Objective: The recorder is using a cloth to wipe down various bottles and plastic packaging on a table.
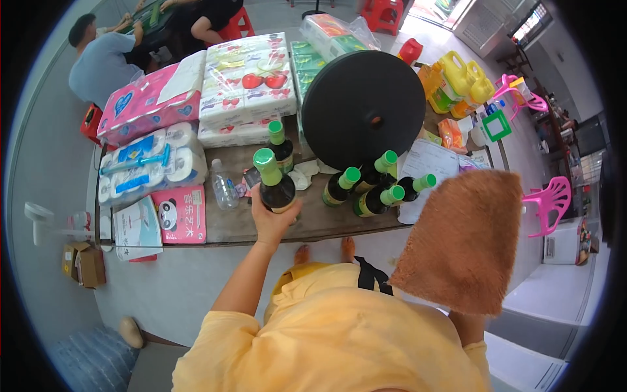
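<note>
My left hand (276, 219) is closed around a dark glass bottle with a green cap (277, 192), held upright over the table's front part. Just behind it stands another green-capped bottle (281, 149). To the right, several like bottles (338, 188) stand grouped by a large round black disc (362, 108) with a small hole. A brown plush cloth (465, 240) is spread over my right hand and hides it; only the forearm shows below, so its fingers cannot be made out.
Tissue packs (247, 83), toilet rolls (152, 161), a plastic bottle (224, 186), booklets (180, 215), papers (426, 159) and yellow jugs (450, 81) lie or stand on the wooden table (235, 230). Pink chairs (551, 206) are at the right. People sit beyond the far left side.
</note>
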`<state>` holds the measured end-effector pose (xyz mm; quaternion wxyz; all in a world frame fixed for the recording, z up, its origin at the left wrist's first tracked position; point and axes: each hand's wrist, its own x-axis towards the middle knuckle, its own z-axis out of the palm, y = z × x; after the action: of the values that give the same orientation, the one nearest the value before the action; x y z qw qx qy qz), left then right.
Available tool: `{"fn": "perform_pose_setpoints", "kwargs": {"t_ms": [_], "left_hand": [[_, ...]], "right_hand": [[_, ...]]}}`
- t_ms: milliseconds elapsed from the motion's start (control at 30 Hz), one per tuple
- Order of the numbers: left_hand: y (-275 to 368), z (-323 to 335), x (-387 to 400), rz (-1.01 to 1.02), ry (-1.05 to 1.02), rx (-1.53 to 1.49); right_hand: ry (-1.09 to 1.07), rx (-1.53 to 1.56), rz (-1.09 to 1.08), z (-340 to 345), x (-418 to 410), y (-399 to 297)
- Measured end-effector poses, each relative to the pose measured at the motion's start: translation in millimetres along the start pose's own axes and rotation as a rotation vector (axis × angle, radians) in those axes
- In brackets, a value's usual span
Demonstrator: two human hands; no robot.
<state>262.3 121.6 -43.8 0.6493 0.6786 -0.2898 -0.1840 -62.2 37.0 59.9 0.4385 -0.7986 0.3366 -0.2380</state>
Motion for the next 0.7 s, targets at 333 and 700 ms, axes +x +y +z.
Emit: {"fn": "perform_pose_setpoints", "kwargs": {"t_ms": [333, 700], "left_hand": [[114.1, -15.8, -6.8, 0.169, -0.645, -0.373], [134.8, -33.1, -4.6, 0.013, -0.883, -0.213]], "right_hand": [[-0.225, 0.552, -0.336, 104.4, 122.0, -102.9], [0.067, 0.990, -0.051, 93.8, 125.8, -106.9]]}}
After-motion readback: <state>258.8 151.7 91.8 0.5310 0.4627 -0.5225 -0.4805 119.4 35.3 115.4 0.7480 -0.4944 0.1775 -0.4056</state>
